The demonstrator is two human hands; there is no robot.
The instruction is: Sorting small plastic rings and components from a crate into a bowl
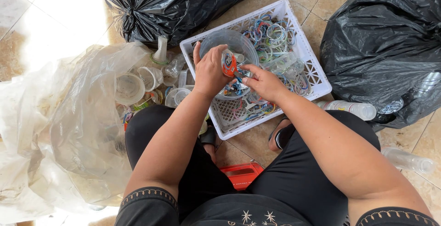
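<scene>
Left hand (210, 71) clenched around a clear plastic cup (228, 42) held over the white basket (317, 81), cup mouth tilted up and away, long axis running away from the person; right hand (264, 82) pinching the coloured label (229, 64) at its side. Label part-peeled, by my reading; basket holds many coloured rings (271, 35), while unstripped cups (131, 88) lie in the clear bag (59, 129) at left

I see two black bags (174, 5), one white basket (317, 76), one clear bag (69, 115), and two bottles (351, 109).
</scene>
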